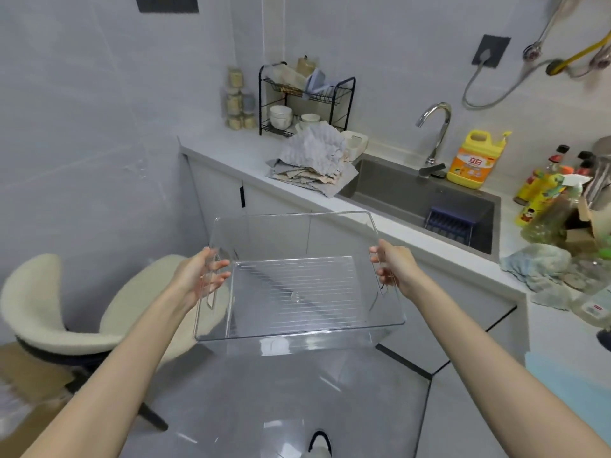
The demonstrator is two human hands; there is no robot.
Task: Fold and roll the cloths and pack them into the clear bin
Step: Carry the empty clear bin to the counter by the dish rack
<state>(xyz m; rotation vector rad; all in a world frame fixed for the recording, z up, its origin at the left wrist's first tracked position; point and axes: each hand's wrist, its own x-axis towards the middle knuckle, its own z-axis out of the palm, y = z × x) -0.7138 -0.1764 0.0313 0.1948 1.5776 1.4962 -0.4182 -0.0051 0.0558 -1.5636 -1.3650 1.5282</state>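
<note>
1. the clear bin (299,332) is held in mid-air over the floor, in front of the surface (231,150). it is empty and roughly level. a hold at both ends suits a wide, light box and keeps its open top up.
2. the left hand (198,276) grasps the bin's left end, fingers curled in through the handle slot. the right hand (393,269) grasps the right end the same way.
3. the pile of cloths (310,160) lies unfolded on the surface, left of the sink (413,193) and well apart from the bin. the bin is probably meant to be set down near them.
4. a crumpled blue cloth (535,262) at right is blurred, and i cannot tell if it is part of the task. the number of cloths in the pile and both thumbs are hard to make out.
</note>
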